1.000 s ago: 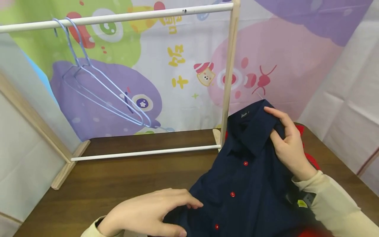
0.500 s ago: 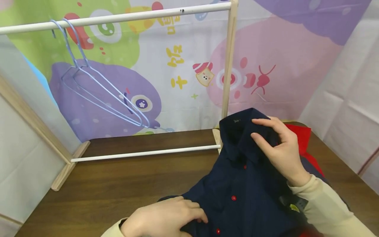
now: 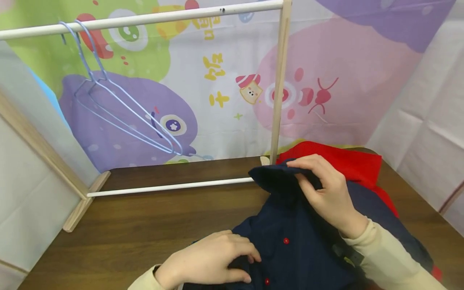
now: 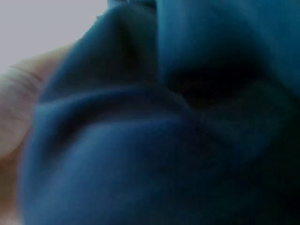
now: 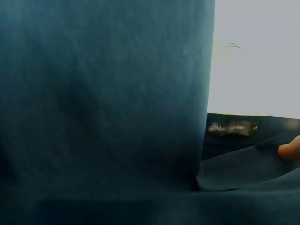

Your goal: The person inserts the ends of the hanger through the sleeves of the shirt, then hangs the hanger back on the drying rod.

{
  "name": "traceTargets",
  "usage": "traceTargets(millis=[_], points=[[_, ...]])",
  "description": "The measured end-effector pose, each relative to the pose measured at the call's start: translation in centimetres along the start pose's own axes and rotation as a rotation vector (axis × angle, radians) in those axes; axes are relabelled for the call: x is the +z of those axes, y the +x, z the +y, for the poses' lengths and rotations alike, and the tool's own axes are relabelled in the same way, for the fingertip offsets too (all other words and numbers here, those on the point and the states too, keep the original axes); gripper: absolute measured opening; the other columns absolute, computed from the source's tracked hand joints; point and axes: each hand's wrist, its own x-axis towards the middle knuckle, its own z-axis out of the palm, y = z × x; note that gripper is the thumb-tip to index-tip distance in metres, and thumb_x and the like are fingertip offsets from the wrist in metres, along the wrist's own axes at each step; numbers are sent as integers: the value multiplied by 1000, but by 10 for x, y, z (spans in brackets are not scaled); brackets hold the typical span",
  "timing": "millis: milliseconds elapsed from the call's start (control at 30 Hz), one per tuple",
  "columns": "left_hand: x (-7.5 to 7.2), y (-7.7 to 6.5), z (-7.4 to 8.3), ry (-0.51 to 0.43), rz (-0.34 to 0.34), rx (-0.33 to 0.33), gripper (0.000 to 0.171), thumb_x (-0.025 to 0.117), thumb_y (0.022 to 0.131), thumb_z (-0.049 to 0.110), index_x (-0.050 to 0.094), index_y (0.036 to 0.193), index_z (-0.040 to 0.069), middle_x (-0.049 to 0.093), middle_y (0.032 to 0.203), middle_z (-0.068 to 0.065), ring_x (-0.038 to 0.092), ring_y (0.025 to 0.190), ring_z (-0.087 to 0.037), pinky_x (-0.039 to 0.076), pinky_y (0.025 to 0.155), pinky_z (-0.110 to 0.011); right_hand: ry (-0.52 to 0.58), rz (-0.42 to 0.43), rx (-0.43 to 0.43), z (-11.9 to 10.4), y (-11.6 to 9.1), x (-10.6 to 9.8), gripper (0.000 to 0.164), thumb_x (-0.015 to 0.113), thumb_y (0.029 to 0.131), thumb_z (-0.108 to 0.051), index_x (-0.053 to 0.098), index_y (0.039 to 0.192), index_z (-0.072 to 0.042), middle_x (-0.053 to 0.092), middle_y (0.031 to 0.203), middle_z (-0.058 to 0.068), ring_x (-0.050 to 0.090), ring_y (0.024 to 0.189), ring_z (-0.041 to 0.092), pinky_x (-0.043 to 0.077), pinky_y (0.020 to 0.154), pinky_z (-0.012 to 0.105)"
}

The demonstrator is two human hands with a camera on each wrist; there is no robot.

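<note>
A navy shirt point(image 3: 270, 229) with red buttons lies across the front of the table, its collar raised in a fold. My right hand point(image 3: 326, 193) pinches that collar point(image 3: 268, 177) between thumb and fingers. Lower down, at the shirt's left side, my left hand point(image 3: 214, 257) has its fingers curled at the cloth, with a fold of it between thumb and forefinger. Dark cloth point(image 4: 122, 159) fills most of the left wrist view and hides the fingertips. In the right wrist view, a label point(image 5: 232, 128) shows inside the collar, with one fingertip point(image 5: 290, 150) at the neckline.
A wooden rack with a white top bar point(image 3: 145, 20) stands at the back left. Two light blue hangers point(image 3: 127, 104) hang from it. Red cloth point(image 3: 337, 157) and more navy cloth point(image 3: 384, 217) lie behind my right hand. A cartoon curtain point(image 3: 224, 133) closes off the back.
My right hand has moved down and left, folding the collar forward and uncovering the red cloth behind. My left hand has moved right, farther onto the shirt, and its fingers have curled.
</note>
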Motion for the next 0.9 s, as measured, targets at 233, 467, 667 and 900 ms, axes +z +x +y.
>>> traceTargets(millis=[233,467,667,900], points=[[-4,9,-12,-107,106,-69,19,66,83,27,64,100,20,62,91,14,54,81,8,40,77,-13,17,1,-15,1,-2,3,25,58,72,10,65,94,-1,62,91,11,55,89,14,42,87,18],[-3,21,-23,-99,386,-282,5,68,80,18,66,85,20,63,77,16,56,73,5,44,73,-23,50,6,3,-1,-3,6,26,63,72,12,65,94,-1,63,91,10,56,88,12,44,85,18],[1,27,-37,-299,652,-492,9,68,79,9,64,85,15,63,76,9,58,71,-4,49,70,-27,88,-19,-14,-8,-3,12,31,60,69,16,65,93,-3,63,91,9,57,88,14,44,86,18],[6,28,-47,-289,810,-578,51,72,75,9,48,120,9,52,115,-8,55,95,-20,46,79,-36,120,-39,-36,-15,-3,17,27,56,70,14,63,90,-4,63,91,9,58,90,14,44,86,18]])
